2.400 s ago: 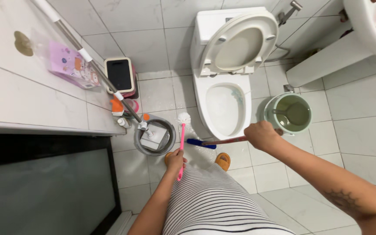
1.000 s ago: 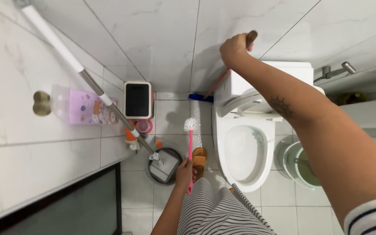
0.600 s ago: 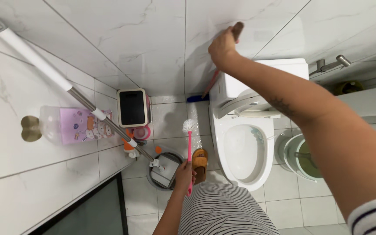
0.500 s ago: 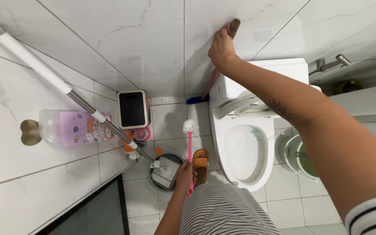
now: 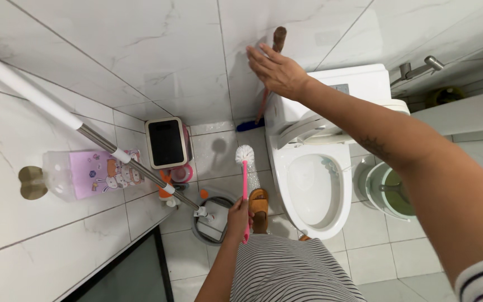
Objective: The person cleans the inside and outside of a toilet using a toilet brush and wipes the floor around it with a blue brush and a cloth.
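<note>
White toilet (image 5: 308, 190) is being stood over. Long scrub brush (image 5: 268, 84) is being leaned against the wall beside the tank; right hand (image 5: 275, 70) fingers are spread, just off it. Left hand (image 5: 238, 217) fingers are clamped on pink toilet brush (image 5: 245, 173), best kept bristles-down.

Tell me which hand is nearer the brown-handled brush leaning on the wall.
Right. The right hand is open just beside the brush's handle; the left hand is far below, gripping the pink toilet brush.

Head camera looks steeply down (single view) at toilet (image 5: 308, 184).
</note>
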